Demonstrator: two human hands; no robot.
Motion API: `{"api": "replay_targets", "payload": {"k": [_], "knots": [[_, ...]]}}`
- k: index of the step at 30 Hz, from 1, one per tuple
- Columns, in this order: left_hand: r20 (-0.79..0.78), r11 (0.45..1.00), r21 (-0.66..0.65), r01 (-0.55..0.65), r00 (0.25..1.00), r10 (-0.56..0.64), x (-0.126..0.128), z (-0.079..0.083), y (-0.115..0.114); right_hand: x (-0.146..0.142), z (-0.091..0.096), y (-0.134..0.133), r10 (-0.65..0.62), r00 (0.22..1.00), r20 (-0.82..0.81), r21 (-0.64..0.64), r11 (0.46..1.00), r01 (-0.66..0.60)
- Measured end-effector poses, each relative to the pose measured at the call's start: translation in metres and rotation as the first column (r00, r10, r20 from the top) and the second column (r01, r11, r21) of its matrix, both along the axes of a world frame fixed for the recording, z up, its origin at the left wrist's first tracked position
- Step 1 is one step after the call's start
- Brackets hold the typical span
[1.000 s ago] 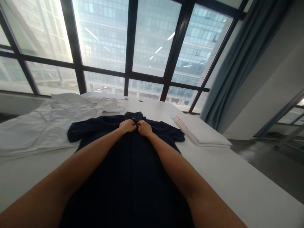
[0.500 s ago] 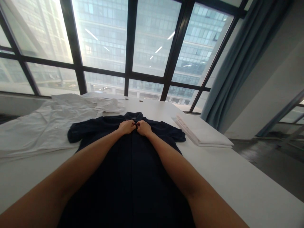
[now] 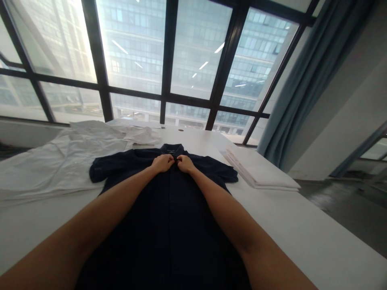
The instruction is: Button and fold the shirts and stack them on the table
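Note:
A dark navy polo shirt (image 3: pixel 169 225) lies flat, front up, on the white table (image 3: pixel 302 233), collar toward the window. My left hand (image 3: pixel 162 163) and my right hand (image 3: pixel 185 163) sit side by side just below the collar, both closed in a pinch on the shirt's button placket. Their knuckles almost touch. The fingertips are tucked under, so the button itself is hidden. Both forearms stretch over the shirt's body.
A crumpled white shirt (image 3: pixel 60 159) is spread on the table to the left. A stack of folded white cloth (image 3: pixel 260 169) lies to the right near the table edge. Large windows and a blue-grey curtain (image 3: pixel 302 80) stand behind the table.
My hands stay pinched at the placket, with the right fingers shifting slightly. The view has nudged a little to the left.

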State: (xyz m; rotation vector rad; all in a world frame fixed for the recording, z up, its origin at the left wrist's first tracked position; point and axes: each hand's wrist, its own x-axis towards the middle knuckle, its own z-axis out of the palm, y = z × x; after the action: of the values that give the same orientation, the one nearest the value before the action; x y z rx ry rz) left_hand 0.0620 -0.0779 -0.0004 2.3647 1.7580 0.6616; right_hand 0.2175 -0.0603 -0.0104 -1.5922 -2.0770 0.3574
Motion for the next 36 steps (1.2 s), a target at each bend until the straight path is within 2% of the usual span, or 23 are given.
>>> {"api": "replay_targets", "payload": {"k": [5,9,14,18,23,36], "knots": [[0.003,1.0,-0.005,0.003,1.0,-0.003,-0.001,0.003,0.0,0.0,-0.002,-0.002,-0.033,0.999,0.034,0.056,0.998,0.031],[-0.025,0.998,-0.012,-0.068,0.997,0.068,0.004,0.005,-0.001,0.0,-0.001,-0.004,-0.03,0.999,0.036,0.08,0.996,0.027],[-0.032,0.987,-0.066,-0.146,0.989,0.144,0.009,0.006,0.004,0.001,-0.001,-0.005,-0.033,0.999,-0.04,0.097,0.995,0.036],[0.017,0.988,-0.076,-0.136,0.99,0.138,0.008,0.004,0.005,0.002,0.001,-0.009,-0.07,0.996,-0.057,0.152,0.985,0.078],[0.054,0.985,-0.102,-0.139,0.988,0.145,0.006,0.001,0.004,0.0,0.003,-0.014,0.002,0.999,-0.049,0.143,0.99,0.005],[0.135,0.986,-0.106,-0.131,0.98,0.145,0.007,0.004,0.001,0.004,0.0,-0.012,0.047,0.97,-0.24,0.159,0.987,-0.008]]}}
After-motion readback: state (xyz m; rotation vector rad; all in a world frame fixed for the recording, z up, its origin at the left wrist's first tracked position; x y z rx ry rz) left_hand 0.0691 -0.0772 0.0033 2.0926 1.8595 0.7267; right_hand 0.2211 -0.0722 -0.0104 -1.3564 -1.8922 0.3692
